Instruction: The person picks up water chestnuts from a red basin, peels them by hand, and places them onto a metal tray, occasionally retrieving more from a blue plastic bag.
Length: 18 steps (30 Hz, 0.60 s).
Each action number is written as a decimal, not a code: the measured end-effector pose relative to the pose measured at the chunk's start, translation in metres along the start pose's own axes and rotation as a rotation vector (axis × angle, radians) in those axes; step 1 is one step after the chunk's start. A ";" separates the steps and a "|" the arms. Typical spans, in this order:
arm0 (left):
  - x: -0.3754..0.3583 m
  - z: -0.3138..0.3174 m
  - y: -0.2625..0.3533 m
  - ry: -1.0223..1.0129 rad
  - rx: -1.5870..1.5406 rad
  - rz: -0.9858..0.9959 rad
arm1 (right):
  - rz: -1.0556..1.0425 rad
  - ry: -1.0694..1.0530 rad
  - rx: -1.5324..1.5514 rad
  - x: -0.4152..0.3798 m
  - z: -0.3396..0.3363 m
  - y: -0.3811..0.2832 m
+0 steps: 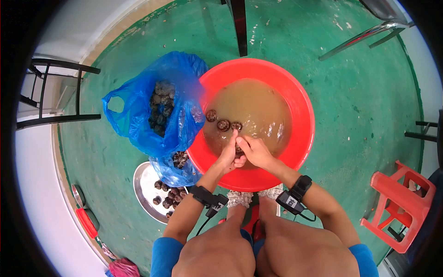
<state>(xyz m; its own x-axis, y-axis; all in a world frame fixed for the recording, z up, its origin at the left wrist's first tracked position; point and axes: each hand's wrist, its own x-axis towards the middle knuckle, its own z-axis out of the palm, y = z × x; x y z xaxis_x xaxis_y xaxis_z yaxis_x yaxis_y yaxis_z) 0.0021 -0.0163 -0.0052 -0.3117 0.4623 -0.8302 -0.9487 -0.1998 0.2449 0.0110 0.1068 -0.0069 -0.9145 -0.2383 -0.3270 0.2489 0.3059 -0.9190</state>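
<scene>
Over the muddy water in a red basin (307, 115), my left hand (228, 154) and my right hand (256, 151) meet around a round dark-brown, snail-like thing (239, 148). Both hands have their fingers closed about it, and most of it is hidden by them. Beyond my fingertips, a second snail-like thing (236, 126) shows at the water, with two more of its kind to the left, one of them a banded one (223, 125). Both wrists wear black straps with small devices.
A blue plastic bag (138, 122) with dark and greyish lumps leans at the basin's left. Below it are a smaller blue bag (173, 173) of brown bits and a metal tray (144, 194) with several dark round pieces. A red stool (380, 198) stands right; a table leg (239, 27) is ahead.
</scene>
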 end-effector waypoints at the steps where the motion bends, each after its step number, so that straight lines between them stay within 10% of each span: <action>1: 0.001 0.000 -0.001 -0.018 -0.009 -0.025 | 0.034 0.043 0.042 0.001 0.003 0.005; 12: 0.040 -0.061 -0.027 0.211 -0.145 -0.046 | 0.573 -0.077 -0.870 0.024 -0.042 0.094; 14: 0.045 -0.059 -0.033 0.334 -0.193 -0.133 | -0.163 -0.658 -1.028 0.035 -0.021 0.126; 16: 0.036 -0.040 -0.030 0.247 -0.268 -0.111 | 0.738 -0.353 0.633 0.018 -0.006 0.062; 18: 0.035 -0.037 -0.029 0.166 -0.277 -0.055 | 0.635 -0.285 0.535 0.021 0.002 0.033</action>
<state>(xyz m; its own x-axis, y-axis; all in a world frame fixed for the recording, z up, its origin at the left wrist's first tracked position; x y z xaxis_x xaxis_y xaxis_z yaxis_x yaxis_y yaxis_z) 0.0204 -0.0269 -0.0597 -0.2255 0.3362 -0.9144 -0.9066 -0.4161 0.0705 0.0010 0.1099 -0.0449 -0.4554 -0.4128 -0.7888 0.8654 0.0027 -0.5010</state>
